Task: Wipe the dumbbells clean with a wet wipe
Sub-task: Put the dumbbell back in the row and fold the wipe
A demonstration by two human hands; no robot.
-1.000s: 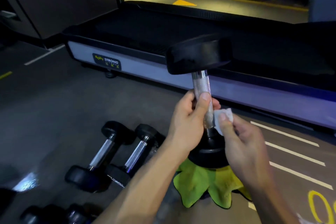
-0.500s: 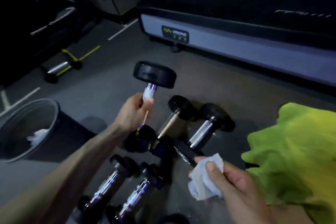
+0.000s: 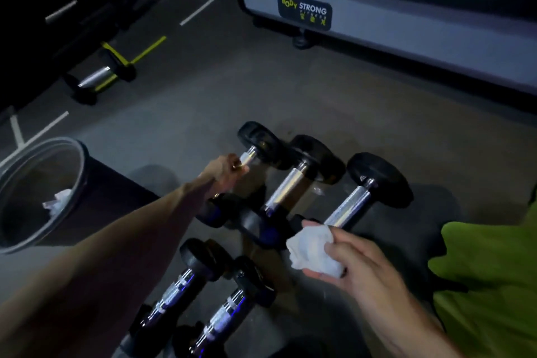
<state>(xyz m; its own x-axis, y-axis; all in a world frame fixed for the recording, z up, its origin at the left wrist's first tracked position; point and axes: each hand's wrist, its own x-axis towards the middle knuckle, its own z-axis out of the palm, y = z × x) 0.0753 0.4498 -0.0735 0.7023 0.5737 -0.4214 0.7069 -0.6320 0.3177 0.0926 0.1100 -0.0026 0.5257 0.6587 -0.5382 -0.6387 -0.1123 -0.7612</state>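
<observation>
Several black dumbbells with chrome handles lie side by side on the grey floor. My left hand [image 3: 225, 170] grips the handle of the leftmost dumbbell [image 3: 258, 142] in the back row, which lies low among the others. Beside it lie a second dumbbell [image 3: 290, 183] and a third dumbbell [image 3: 354, 200]. My right hand [image 3: 357, 261] holds a crumpled white wet wipe [image 3: 312, 250] just above the near end of the third dumbbell. Two more dumbbells [image 3: 200, 285] lie nearer to me.
A round bin [image 3: 72, 171] with a used wipe inside stands at the left. A green cloth [image 3: 488, 285] lies at the right. A treadmill base [image 3: 406, 26] runs along the back. Another dumbbell [image 3: 98, 78] lies far left by yellow straps.
My left hand has carried the dumbbell from the green cloth over to the left and laid it down beside the others. My right hand came off the handle, still holding the wipe.
</observation>
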